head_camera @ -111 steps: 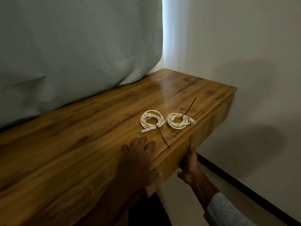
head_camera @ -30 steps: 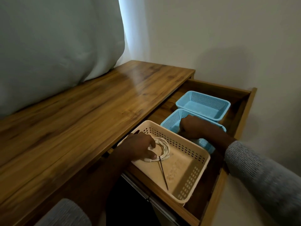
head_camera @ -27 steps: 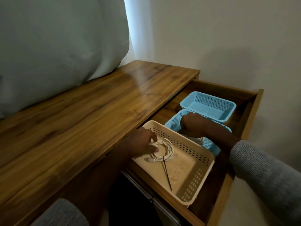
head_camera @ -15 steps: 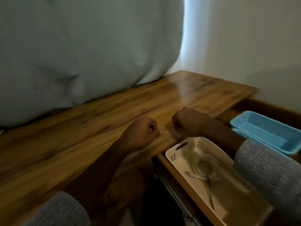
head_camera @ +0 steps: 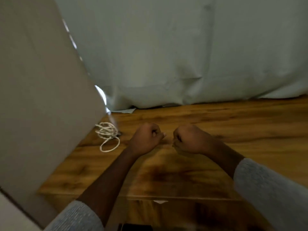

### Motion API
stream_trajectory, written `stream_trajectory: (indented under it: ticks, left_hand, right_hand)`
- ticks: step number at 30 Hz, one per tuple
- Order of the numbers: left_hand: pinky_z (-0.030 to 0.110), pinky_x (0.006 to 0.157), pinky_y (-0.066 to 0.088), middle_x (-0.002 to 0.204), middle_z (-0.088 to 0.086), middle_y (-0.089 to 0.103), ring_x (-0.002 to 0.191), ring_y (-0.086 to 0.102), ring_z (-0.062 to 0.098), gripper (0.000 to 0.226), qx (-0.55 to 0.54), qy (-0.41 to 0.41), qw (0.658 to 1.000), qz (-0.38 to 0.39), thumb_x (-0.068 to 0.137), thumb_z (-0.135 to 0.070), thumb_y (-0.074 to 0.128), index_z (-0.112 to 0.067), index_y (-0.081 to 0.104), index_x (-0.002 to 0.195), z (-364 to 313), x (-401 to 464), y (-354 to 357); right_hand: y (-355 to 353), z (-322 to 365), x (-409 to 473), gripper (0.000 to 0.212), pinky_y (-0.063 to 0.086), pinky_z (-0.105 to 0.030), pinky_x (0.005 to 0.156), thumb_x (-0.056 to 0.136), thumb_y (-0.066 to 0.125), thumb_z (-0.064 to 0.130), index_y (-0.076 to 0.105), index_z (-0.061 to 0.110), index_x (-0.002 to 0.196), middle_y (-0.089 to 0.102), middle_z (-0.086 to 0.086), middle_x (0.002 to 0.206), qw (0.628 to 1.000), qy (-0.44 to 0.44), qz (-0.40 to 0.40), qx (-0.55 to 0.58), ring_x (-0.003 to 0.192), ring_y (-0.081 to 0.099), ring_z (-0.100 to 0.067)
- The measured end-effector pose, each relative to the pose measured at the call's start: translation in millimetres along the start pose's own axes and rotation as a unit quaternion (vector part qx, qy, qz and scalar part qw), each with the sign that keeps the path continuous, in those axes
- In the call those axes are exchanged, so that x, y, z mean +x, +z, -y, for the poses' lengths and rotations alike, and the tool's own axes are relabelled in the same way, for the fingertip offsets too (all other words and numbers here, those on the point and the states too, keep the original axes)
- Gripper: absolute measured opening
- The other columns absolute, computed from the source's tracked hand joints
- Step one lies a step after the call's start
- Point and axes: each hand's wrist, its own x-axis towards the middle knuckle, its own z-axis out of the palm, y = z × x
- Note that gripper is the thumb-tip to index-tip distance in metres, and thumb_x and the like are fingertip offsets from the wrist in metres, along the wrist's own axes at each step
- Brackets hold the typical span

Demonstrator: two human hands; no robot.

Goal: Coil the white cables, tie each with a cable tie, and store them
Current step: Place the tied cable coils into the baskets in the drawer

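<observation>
Counter [head_camera: 233,130] rt side is being left open; left is being blocked by wall [head_camera: 33,97], back by curtain [head_camera: 183,55].

Left hand [head_camera: 146,139]: curled into a fist, knuckles up, thumb tucked along the side toward the other hand; nothing visible in its grasp.
Right hand [head_camera: 187,139]: also a fist, back of the hand up, fingers folded under; nothing visible in its grasp.
Spacing: the two fists sit side by side, close together but not touching.
Left forearm [head_camera: 106,177]: bare, reaching forward and slightly right from the lower left.
Right forearm [head_camera: 223,155]: bare, coming in from the lower right.
Sleeves [head_camera: 270,189]: light grey knit, pushed back on both arms.
</observation>
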Motion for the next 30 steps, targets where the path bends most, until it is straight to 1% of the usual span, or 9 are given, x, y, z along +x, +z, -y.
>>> stream_trajectory:
  ticks: [2, 5, 9, 12, 15, 17, 21, 23, 30]
  left_hand:
    - [0.029, 0.054, 0.042, 0.057, -0.006, 0.06, 0.053, 0.052, 0.004, 0.029, 0.007, -0.035, 0.999, -0.037, 0.085, -0.028, 0.074, -0.015, 0.065, 0.06, 28, -10, -23]
    - [0.015, 0.051, 0.036, 0.053, -0.008, 0.057, 0.052, 0.053, 0.002, 0.03, 0.006, -0.079, 0.992, -0.1, 0.085, -0.023, 0.076, -0.011, 0.065, 0.06, 65, -23, -56]
    - [0.019, 0.057, 0.042, 0.059, -0.007, 0.062, 0.06, 0.06, 0.001, 0.028, -0.004, -0.118, 0.978, -0.17, 0.086, -0.017, 0.075, -0.005, 0.066, 0.062, 104, -40, -90]
    - [0.028, 0.057, 0.046, 0.059, -0.003, 0.065, 0.056, 0.058, 0.005, 0.024, 0.004, -0.166, 0.964, -0.209, 0.083, -0.02, 0.077, -0.01, 0.069, 0.063, 132, -50, -106]
    - [0.025, 0.055, 0.042, 0.054, -0.004, 0.059, 0.05, 0.051, 0.001, 0.028, -0.004, -0.196, 0.954, -0.225, 0.084, -0.017, 0.076, -0.01, 0.065, 0.059, 153, -56, -113]
    - [0.026, 0.057, 0.044, 0.055, -0.004, 0.061, 0.052, 0.054, 0.002, 0.027, -0.006, -0.206, 0.954, -0.216, 0.085, -0.017, 0.074, -0.011, 0.065, 0.06, 161, -59, -115]
    - [0.038, 0.063, 0.053, 0.065, 0.004, 0.067, 0.066, 0.066, 0.022, 0.026, -0.014, -0.238, 0.953, -0.188, 0.089, -0.021, 0.07, -0.012, 0.067, 0.065, 169, -62, -112]
    - [0.038, 0.063, 0.054, 0.065, 0.005, 0.067, 0.067, 0.066, 0.023, 0.026, -0.014, -0.247, 0.951, -0.185, 0.089, -0.021, 0.07, -0.011, 0.067, 0.065, 170, -59, -110]
    - [0.034, 0.058, 0.052, 0.063, 0.002, 0.067, 0.06, 0.064, 0.015, 0.022, -0.019, -0.269, 0.944, -0.19, 0.085, -0.018, 0.071, -0.009, 0.067, 0.065, 168, -51, -108]
  right_hand:
    - [11, 22, 28, 0.015, 0.051, -0.033, 0.069, 0.088, 0.06, 0.031, 0.058, 0.026, 0.074, 0.063, 0.002, 0.082, 1.0, -0.009, 0.007, 0.022, 0.081, 0.06, -0.021]
    - [25, 49, 66, 0.014, 0.055, -0.037, 0.07, 0.087, 0.059, 0.027, 0.061, 0.025, 0.073, 0.067, 0.002, 0.083, 0.998, -0.021, 0.014, 0.061, 0.08, 0.062, -0.02]
    - [41, 80, 109, 0.015, 0.049, -0.028, 0.07, 0.092, 0.058, 0.021, 0.072, 0.017, 0.088, 0.071, 0.001, 0.094, 0.99, -0.017, 0.007, 0.139, 0.087, 0.065, -0.016]
    - [50, 98, 138, 0.01, 0.044, -0.026, 0.072, 0.093, 0.061, 0.023, 0.067, 0.028, 0.087, 0.068, 0.003, 0.098, 0.981, 0.011, -0.002, 0.192, 0.09, 0.061, -0.015]
    - [57, 113, 158, 0.01, 0.048, -0.026, 0.063, 0.086, 0.067, 0.015, 0.067, 0.025, 0.089, 0.067, 0.004, 0.092, 0.968, 0.045, 0.011, 0.247, 0.084, 0.063, -0.015]
    - [64, 120, 169, 0.026, 0.055, -0.031, 0.065, 0.08, 0.075, 0.014, 0.068, 0.021, 0.104, 0.068, 0.002, 0.097, 0.959, 0.062, 0.028, 0.275, 0.087, 0.066, -0.017]
    - [80, 126, 187, 0.085, 0.054, -0.039, 0.09, 0.064, 0.093, 0.03, 0.051, 0.023, 0.138, 0.055, -0.002, 0.135, 0.967, 0.059, 0.048, 0.242, 0.121, 0.054, -0.022]
    - [84, 127, 195, 0.091, 0.051, -0.04, 0.098, 0.061, 0.095, 0.033, 0.049, 0.024, 0.139, 0.051, -0.003, 0.14, 0.971, 0.039, 0.034, 0.233, 0.126, 0.05, -0.022]
    - [99, 133, 211, 0.085, 0.044, -0.033, 0.09, 0.058, 0.094, 0.041, 0.06, 0.023, 0.134, 0.056, 0.001, 0.129, 0.971, 0.004, -0.01, 0.241, 0.119, 0.049, -0.019]
